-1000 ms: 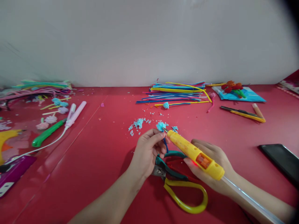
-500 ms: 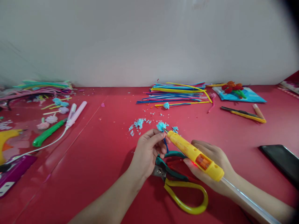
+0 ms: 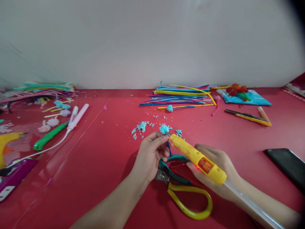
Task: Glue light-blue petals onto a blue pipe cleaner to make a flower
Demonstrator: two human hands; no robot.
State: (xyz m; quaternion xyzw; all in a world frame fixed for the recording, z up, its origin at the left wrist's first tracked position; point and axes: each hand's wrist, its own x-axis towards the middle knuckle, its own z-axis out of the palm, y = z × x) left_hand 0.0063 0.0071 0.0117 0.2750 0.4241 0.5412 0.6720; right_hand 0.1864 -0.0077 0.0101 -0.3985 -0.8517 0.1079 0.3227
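The light-blue tuft (image 3: 164,128) on its blue stem is pinched between the closed fingertips of the left hand (image 3: 149,156), just above the scissors (image 3: 183,187) — the yellow glue gun (image 3: 196,158), gripped in the right hand (image 3: 215,170), is held with its nozzle touching the tuft.

No legible text, label, brand, number or sign was found anywhere in view. The yellow glue gun (image 3: 196,158) showed no readable marking on its body. The purple object (image 3: 11,178) at the left edge bore a pale patch, too blurred to read. The dark phone (image 3: 287,163) showed a blank face.
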